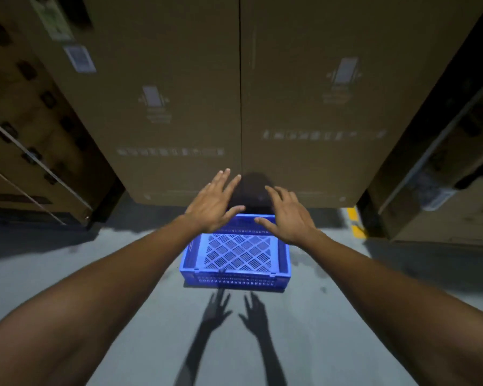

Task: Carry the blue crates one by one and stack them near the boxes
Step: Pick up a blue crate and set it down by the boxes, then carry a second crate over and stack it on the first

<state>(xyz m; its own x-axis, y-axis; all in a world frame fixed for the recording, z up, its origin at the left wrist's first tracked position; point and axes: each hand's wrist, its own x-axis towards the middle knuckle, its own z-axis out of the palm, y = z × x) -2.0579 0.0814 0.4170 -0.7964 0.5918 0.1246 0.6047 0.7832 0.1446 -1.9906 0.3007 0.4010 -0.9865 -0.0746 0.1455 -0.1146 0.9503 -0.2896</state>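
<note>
Blue crate [236,253] sits on floor below both open, empty hands.

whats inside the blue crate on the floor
Nothing shows inside the blue crate: only its bare slotted bottom. The left hand and right hand, both spread open, cover part of its far wall, so that strip cannot be checked.

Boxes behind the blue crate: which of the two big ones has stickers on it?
The left box: it carries two paper stickers near its top left corner. The right box shows only printed marks.
</note>
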